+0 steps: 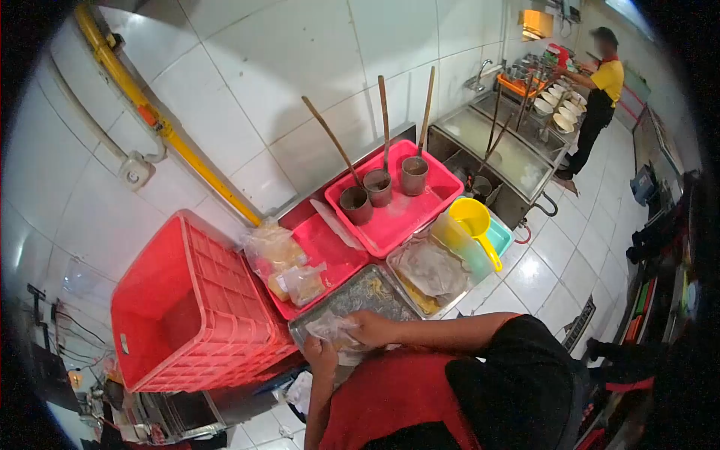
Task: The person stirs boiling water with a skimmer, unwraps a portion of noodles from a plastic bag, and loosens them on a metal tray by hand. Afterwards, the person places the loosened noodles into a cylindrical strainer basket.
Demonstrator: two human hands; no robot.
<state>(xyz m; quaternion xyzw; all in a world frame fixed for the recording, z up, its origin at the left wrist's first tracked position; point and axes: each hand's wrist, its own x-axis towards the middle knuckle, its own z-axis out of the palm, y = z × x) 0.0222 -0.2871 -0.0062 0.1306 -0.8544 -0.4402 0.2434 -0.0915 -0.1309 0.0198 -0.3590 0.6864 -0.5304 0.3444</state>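
A clear plastic bag [334, 328] is held between my two hands, low over a metal tray [369, 291] that has a few pale strands on it. My left hand [321, 354] grips the bag's left side with its fingers closed. At the bag's right side, my right hand [372, 328] is closed on the plastic. What the bag contains is hard to make out. Filled plastic bags [274, 251] with yellowish contents lie in the red tray [341, 259] just beyond. Beside the metal tray sits a container covered with a greyish cloth or sheet [431, 268].
Three long-handled metal cups [377, 187] stand in a pink tray [405, 221]. A red crate [217, 300] rises at left. The yellow dipper [471, 217] rests at right, near a basin of cloudy water [487, 139]. A person in yellow [609, 79] stands by bowls farther back.
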